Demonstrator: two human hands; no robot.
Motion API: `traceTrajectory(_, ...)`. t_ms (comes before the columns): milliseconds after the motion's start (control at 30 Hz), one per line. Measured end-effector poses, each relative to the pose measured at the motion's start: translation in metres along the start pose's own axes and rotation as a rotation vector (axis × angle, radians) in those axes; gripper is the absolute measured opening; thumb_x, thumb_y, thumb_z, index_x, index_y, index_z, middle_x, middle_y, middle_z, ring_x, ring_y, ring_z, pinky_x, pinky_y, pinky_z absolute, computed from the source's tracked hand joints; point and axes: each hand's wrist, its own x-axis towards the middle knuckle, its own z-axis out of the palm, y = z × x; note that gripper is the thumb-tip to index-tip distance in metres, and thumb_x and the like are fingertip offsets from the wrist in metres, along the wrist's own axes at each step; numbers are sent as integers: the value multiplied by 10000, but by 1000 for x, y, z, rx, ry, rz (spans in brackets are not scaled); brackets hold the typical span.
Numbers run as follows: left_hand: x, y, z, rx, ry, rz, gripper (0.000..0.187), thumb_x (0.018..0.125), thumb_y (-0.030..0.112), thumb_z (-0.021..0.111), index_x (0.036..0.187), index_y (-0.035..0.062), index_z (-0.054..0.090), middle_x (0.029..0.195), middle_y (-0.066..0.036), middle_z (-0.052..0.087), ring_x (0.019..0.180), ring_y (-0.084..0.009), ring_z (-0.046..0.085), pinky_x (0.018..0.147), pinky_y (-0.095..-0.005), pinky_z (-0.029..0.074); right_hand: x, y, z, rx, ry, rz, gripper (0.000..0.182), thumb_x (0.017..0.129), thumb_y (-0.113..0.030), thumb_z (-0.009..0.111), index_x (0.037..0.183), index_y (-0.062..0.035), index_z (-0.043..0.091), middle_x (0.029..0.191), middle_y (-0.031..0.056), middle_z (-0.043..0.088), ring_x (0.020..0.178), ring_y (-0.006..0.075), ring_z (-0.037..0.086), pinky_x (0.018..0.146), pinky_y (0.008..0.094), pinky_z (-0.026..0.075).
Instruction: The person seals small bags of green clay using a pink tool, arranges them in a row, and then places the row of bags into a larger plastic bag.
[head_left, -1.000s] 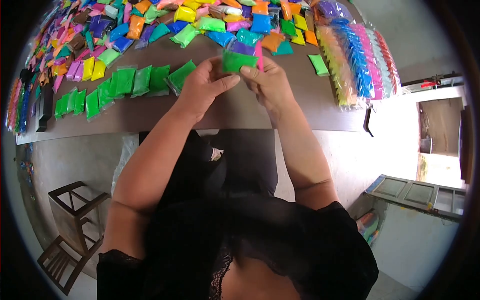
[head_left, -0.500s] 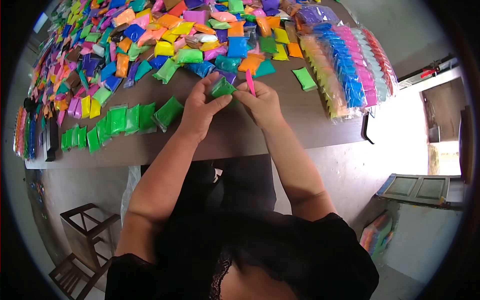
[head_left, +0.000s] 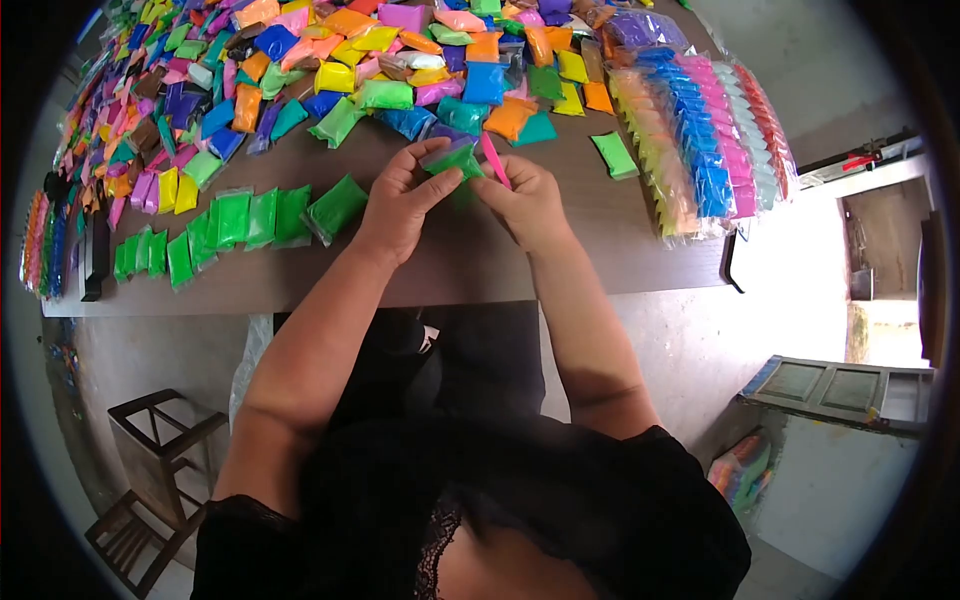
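Between my two hands, above the table, is a small green packet [head_left: 455,159] in a clear plastic wrapper. My left hand [head_left: 402,203] is closed on its left side, thumb pressed across the front. Thumb and fingers of my right hand [head_left: 527,205] pinch at the packet's right edge. A flat pink plastic stick [head_left: 492,157] juts up from that same hand, its lower end hidden by the fingers. To the left of my hands, a row of green packets [head_left: 262,216] leans along the table, with a larger green packet [head_left: 336,209] at its right end.
A big heap of colourful packets [head_left: 384,95] covers the back and left of the table [head_left: 590,262]. Bagged strips of packets [head_left: 700,150] lie at the right, near a single light green packet [head_left: 614,155]. A wooden stool [head_left: 165,425] stands on the floor at lower left.
The green packet has tilted and shifted slightly right and up in my fingers. The pink stick now leans more to the left. The whole view has shifted a little.
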Motion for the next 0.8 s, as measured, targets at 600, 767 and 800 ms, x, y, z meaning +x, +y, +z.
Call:
traceTrajectory(600,-1,-2,-5,-34,4,48,479,850,-34,722,1277,36,517,1079,-39,605,992,-110,593,916,-263,499,3,12,5,-38,52,-96,163,868,-139,761,928,0,700,814,-35,596,712,45,514,619,215,408)
traceTrajectory(767,0,-7,-11,24,-45,46,485,852,-40,712,1290,42,519,1059,-20,604,1001,-103,586,928,-264,488,5,18,2,-97,36,-221,133,848,-94,748,900,20,703,867,0,593,762,78,536,653,248,428)
traceTrajectory(800,-1,-6,-9,53,-55,45,486,856,-43,708,1295,47,519,1080,-20,606,1034,-108,583,945,-270,479,6,19,1,-83,42,-222,128,847,-93,749,880,21,702,862,3,590,759,83,536,653,251,427)
